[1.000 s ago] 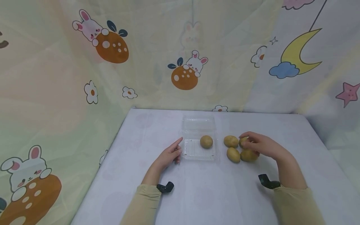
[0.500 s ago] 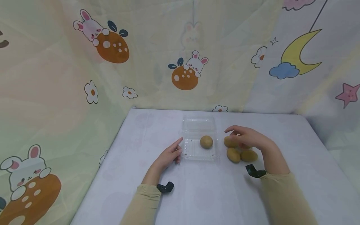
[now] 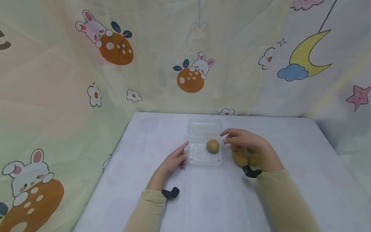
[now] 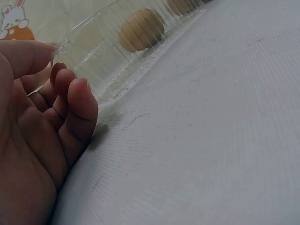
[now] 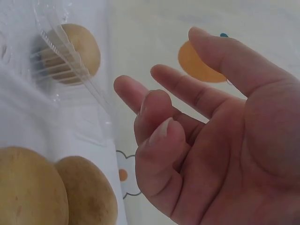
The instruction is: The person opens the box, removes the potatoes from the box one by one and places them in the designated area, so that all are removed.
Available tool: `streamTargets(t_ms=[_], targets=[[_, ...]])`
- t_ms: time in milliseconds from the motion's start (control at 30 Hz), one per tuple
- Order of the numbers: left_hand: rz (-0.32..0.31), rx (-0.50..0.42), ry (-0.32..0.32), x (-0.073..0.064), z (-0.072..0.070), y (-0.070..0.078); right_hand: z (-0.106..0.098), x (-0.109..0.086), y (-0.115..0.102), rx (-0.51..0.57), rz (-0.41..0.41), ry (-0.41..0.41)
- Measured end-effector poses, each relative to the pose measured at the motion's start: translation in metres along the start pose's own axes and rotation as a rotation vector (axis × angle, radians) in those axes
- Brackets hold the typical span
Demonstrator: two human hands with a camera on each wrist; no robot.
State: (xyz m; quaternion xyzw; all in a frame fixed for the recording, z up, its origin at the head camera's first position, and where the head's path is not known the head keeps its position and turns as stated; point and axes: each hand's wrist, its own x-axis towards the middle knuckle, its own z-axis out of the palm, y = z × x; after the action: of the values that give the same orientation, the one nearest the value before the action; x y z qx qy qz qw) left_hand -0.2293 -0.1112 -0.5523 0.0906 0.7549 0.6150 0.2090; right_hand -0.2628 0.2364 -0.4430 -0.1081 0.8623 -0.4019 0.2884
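Note:
A clear plastic clamshell box (image 3: 203, 156) lies opened flat on the table, with one potato (image 3: 213, 146) in its near half. At the box's left side is my left hand (image 3: 173, 160), its thumb and forefinger pinching the rim; the other fingers are curled in the left wrist view. Several more potatoes (image 3: 240, 159) lie in a cluster to the right of the box. Above them my right hand (image 3: 244, 139) hangs with loosely bent fingers, holding nothing, its fingertips close to the box's right edge. Its palm (image 5: 234, 140) is bare in the right wrist view. The hand partly hides the cluster.
A white cloth covers the table (image 3: 214, 199). Behind it and along the sides hangs a printed curtain (image 3: 156, 58) with rabbits, flowers and a moon. A black strap mount (image 3: 171, 193) sits on the left wrist, another strap mount (image 3: 251, 172) on the right.
My right hand has moved left across the potato cluster toward the box, holding nothing. My left hand, the box and the potatoes have stayed in place.

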Motion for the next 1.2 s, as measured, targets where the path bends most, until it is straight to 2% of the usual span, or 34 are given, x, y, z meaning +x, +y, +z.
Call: streamTargets(t_ms=[133,467,767,867,1067,1200], targets=[[-0.011,0.014,0.011,0.001,0.000,-0.002,0.005,0.008,-0.004,0.031,0.033,-0.032],[-0.006,0.008,0.007,0.000,-0.001,-0.002,0.019,0.024,-0.008,-0.050,0.052,-0.063],[-0.008,0.009,0.004,0.001,-0.001,-0.002,0.029,0.025,-0.019,-0.074,0.096,-0.041],[-0.004,0.018,0.004,0.001,-0.001,-0.003,0.031,0.026,-0.024,-0.114,0.104,-0.040],[-0.006,0.019,0.005,0.001,0.000,-0.001,0.032,0.032,-0.028,-0.221,0.132,-0.075],[-0.006,0.014,0.000,0.001,0.000,0.000,0.032,0.034,-0.031,-0.197,0.142,-0.113]])
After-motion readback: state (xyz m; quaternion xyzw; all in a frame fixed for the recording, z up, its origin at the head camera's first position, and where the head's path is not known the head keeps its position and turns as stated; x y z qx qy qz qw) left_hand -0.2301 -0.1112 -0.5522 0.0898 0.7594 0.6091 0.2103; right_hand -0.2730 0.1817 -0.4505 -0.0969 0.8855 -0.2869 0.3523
